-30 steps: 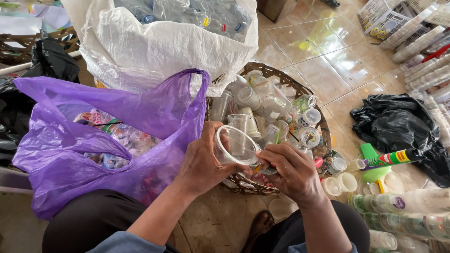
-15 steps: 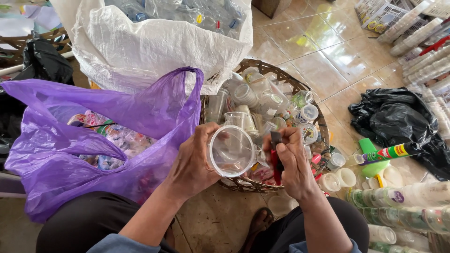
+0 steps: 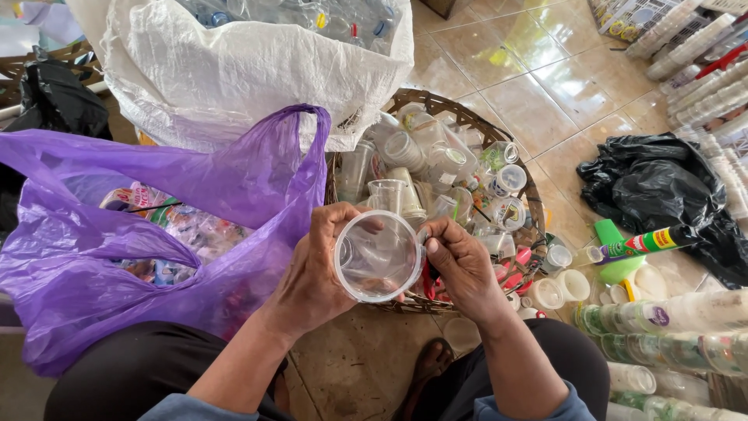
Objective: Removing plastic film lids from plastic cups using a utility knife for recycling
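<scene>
We see a wicker basket (image 3: 520, 170) at twelve to one o'clock from the hands, heaped with clear plastic cups (image 3: 436, 160), some upright, some tipped; at ten o'clock a purple bag (image 3: 257, 179) stands open, holding crumpled colourful wrappers (image 3: 167, 234); behind it, at eleven o'clock, a white sack (image 3: 234, 70) is filled with plastic bottles (image 3: 312, 15); at three o'clock a black bag (image 3: 662, 187) lies bunched on the tiles, what is inside it we cannot tell; rows of stacked cups (image 3: 662, 316) lie at four o'clock, and a green spray can (image 3: 643, 243) lies between them and the black bag.

The clear cup (image 3: 379, 256) sits in front of the basket's near rim, held up between our two hands; our left hand (image 3: 312, 273) is curled round its nine o'clock side, fingers closed on the wall, thumb on the rim at eleven o'clock; our right hand (image 3: 460, 261) is at three o'clock, thumb and forefinger pinched on the rim there, the other fingers bent behind.

The cup's mouth faces up towards the camera; its long axis runs nearly along our line of sight, the base pointing away and down, so we look straight into it.
</scene>
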